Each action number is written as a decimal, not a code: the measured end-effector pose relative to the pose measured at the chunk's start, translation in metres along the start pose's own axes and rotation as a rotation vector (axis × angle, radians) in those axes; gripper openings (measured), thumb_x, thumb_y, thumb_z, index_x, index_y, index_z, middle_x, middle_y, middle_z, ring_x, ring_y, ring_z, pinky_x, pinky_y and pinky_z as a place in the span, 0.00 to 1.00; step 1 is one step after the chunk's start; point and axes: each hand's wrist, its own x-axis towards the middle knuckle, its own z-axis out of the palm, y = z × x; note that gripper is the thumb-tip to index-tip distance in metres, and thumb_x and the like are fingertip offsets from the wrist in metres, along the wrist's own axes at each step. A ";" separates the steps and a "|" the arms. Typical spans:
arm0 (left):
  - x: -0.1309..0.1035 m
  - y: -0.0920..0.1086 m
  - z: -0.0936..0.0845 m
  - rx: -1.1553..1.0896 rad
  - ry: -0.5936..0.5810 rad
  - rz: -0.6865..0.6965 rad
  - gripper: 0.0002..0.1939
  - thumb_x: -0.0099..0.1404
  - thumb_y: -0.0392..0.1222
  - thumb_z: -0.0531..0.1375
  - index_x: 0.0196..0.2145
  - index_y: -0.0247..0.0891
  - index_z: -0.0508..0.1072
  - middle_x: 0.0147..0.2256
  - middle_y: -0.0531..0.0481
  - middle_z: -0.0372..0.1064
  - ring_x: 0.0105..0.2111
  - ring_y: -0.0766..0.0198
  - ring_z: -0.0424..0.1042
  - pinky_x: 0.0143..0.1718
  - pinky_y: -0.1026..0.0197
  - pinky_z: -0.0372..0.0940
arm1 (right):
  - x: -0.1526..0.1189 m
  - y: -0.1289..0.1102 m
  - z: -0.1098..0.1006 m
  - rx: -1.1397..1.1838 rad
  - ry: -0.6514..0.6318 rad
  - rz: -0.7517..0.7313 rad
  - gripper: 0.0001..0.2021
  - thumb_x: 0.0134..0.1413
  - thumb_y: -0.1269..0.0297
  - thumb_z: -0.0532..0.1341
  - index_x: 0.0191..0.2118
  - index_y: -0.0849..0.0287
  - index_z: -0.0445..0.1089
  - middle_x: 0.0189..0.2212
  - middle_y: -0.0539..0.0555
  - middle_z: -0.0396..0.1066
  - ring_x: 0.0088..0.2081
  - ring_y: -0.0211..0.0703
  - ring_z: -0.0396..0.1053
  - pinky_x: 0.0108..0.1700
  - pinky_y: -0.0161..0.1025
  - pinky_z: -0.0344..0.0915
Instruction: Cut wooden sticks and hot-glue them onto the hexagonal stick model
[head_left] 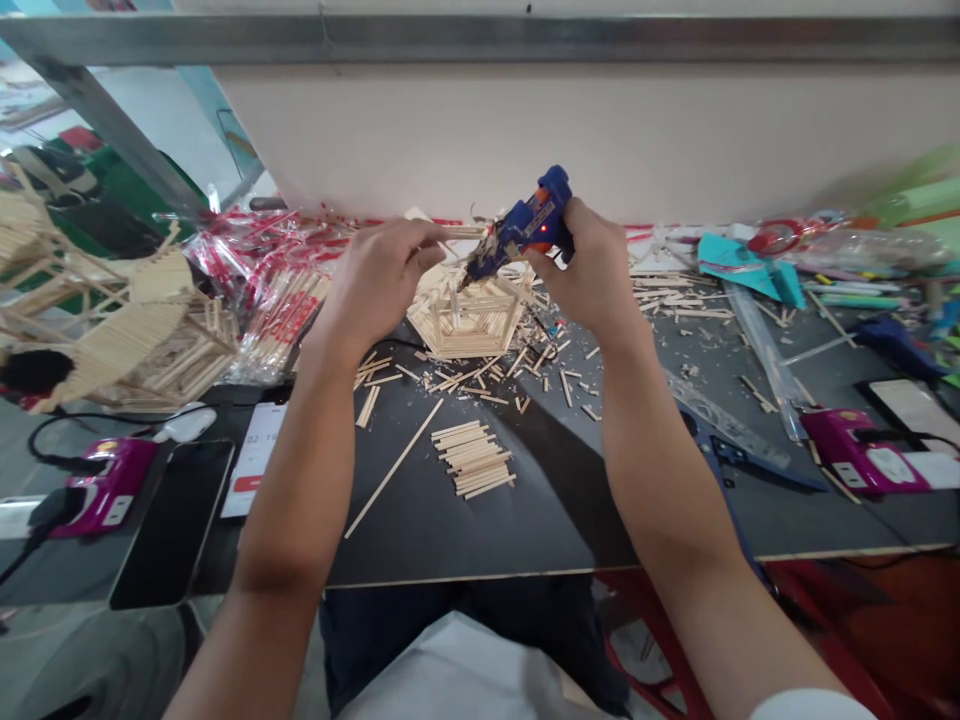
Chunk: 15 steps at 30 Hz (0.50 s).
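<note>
My right hand [592, 265] is wrapped around a blue glue gun [521, 232], with a red light glowing on its side. The gun's nozzle points down and left, over a many-sided wooden stick structure [469, 345]. Above the structure's left side, my left hand [379, 275] pinches a thin wooden stick [465, 232] that reaches right toward the front of the gun. Whether the stick touches the gun I cannot tell. Closer to me, a small pile of short cut sticks [474, 460] lies on the dark table [547, 535], beside one long stick [394, 468].
Bagged sticks [281, 320] and a larger stick model [150, 320] stand left. Phones [176, 525] and a purple power adapter [105, 485] lie at front left. Blue-handled cutters [731, 455] and another purple adapter [862, 450] are right. Stick scraps surround the structure; a metal bar [480, 40] crosses above.
</note>
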 end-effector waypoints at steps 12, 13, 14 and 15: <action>0.001 0.001 0.006 -0.063 -0.154 -0.026 0.13 0.69 0.45 0.60 0.44 0.38 0.83 0.43 0.46 0.82 0.43 0.56 0.78 0.50 0.54 0.69 | -0.001 -0.001 -0.008 0.290 0.095 0.054 0.16 0.59 0.51 0.68 0.47 0.52 0.69 0.37 0.52 0.72 0.45 0.52 0.72 0.48 0.49 0.74; 0.000 0.002 0.006 -0.071 -0.165 -0.019 0.13 0.69 0.45 0.60 0.43 0.38 0.83 0.43 0.46 0.82 0.43 0.56 0.78 0.50 0.54 0.69 | -0.002 -0.002 -0.009 0.327 0.101 0.058 0.16 0.59 0.50 0.69 0.47 0.51 0.69 0.38 0.52 0.73 0.46 0.52 0.72 0.49 0.49 0.75; 0.000 0.002 0.005 -0.075 -0.170 -0.013 0.13 0.69 0.46 0.60 0.43 0.38 0.83 0.43 0.46 0.82 0.42 0.56 0.78 0.51 0.54 0.69 | -0.002 -0.002 -0.011 0.360 0.106 0.062 0.16 0.59 0.50 0.69 0.47 0.51 0.69 0.39 0.52 0.74 0.47 0.52 0.72 0.50 0.49 0.75; 0.000 0.002 0.005 -0.076 -0.169 -0.009 0.13 0.70 0.46 0.60 0.43 0.38 0.83 0.43 0.46 0.82 0.43 0.56 0.78 0.51 0.54 0.69 | -0.002 -0.002 -0.014 0.389 0.114 0.067 0.16 0.58 0.50 0.69 0.46 0.50 0.69 0.39 0.53 0.74 0.47 0.51 0.72 0.50 0.49 0.74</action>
